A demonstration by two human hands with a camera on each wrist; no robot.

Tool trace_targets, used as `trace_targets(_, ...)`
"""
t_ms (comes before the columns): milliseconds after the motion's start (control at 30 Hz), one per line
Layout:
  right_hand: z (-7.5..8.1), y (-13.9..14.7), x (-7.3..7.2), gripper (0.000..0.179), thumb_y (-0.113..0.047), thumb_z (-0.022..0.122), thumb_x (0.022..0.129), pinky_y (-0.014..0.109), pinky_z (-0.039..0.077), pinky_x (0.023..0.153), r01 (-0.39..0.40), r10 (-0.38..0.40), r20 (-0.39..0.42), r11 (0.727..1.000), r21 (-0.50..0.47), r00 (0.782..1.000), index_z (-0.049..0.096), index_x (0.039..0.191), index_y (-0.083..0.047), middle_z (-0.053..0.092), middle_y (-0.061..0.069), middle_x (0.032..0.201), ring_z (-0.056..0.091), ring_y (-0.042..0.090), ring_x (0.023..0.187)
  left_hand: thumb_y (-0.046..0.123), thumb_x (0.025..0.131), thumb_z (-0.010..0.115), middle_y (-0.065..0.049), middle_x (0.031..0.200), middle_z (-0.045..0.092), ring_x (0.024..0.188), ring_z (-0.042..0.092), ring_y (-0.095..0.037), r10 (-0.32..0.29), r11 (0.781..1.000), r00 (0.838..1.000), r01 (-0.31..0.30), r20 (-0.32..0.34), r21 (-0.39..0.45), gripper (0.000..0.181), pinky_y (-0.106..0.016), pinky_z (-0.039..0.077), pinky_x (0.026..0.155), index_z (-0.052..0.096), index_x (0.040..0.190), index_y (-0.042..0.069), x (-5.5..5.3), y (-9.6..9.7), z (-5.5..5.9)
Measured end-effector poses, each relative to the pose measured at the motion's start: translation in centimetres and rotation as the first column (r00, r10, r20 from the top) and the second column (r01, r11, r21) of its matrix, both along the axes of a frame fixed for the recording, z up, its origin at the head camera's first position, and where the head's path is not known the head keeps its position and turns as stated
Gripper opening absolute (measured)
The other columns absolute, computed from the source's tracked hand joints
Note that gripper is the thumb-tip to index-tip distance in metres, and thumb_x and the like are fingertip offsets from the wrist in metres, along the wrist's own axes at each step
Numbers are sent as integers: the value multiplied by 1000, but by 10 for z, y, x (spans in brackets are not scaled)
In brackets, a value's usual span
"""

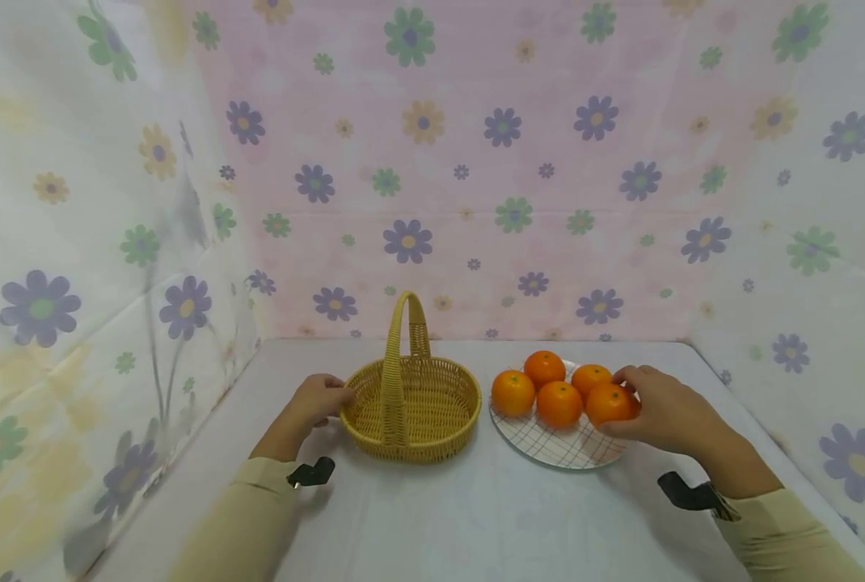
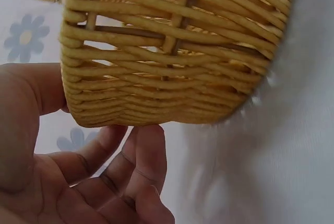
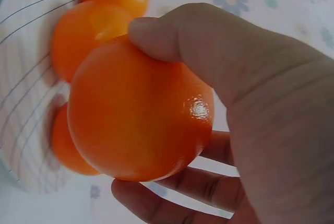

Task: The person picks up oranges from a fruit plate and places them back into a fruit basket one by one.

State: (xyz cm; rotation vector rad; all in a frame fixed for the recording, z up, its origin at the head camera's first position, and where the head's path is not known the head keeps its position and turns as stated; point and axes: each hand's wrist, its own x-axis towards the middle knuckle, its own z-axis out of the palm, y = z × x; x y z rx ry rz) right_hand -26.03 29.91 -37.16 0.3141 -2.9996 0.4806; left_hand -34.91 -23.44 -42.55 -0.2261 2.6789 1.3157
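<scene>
A yellow wicker basket [image 1: 432, 449] with a tall arched handle stands left of centre on the table. My left hand [image 1: 321, 400] grips its left rim; in the left wrist view the basket's woven side [image 2: 167, 72] lies against the fingers [image 2: 151, 153]. My right hand [image 1: 661, 408] holds an orange [image 1: 610, 406] at the right of a plate [image 1: 574, 457]. Close up, that orange [image 3: 138, 114] sits between the thumb and the fingers, which curl round it. Several more oranges [image 1: 559, 404] lie on the plate, touching or close together.
A white cloth [image 1: 476, 517] covers the table. Flower-printed curtains [image 1: 462, 194] stand behind and along both sides. The basket and the plate are side by side with a narrow gap between them. Dark straps with a small device [image 1: 687, 491] sit at each wrist.
</scene>
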Motion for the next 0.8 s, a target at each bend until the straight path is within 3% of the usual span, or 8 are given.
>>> trace_targets(267, 12, -9, 1, 79, -55, 89, 73, 41, 62, 79, -51, 49, -23, 994, -101, 999, 61, 128, -6, 66, 12, 118, 61, 22, 94, 32, 93, 64, -16, 126, 65, 101, 64, -26, 71, 986, 995, -81, 74, 143, 49, -32, 56, 75, 60, 132, 2, -2, 1, -9)
trace_targets(533, 16, -26, -7, 65, -42, 90, 75, 38, 61, 79, -107, 98, -54, 977, -185, 994, 62, 124, -11, 65, 9, 115, 61, 21, 94, 29, 91, 61, -17, 130, 63, 100, 67, -23, 86, 967, 994, -101, 74, 235, 52, -34, 60, 83, 59, 135, 1, 0, 2, -19)
trace_targets(800, 30, -54, -20, 65, -39, 90, 75, 39, 62, 82, -154, 147, -45, 955, -255, 988, 61, 127, -14, 63, 8, 120, 61, 25, 99, 28, 87, 63, -15, 132, 64, 100, 67, -21, 103, 955, 993, -116, 61, 274, 51, -35, 57, 88, 62, 131, 2, 0, -1, -25)
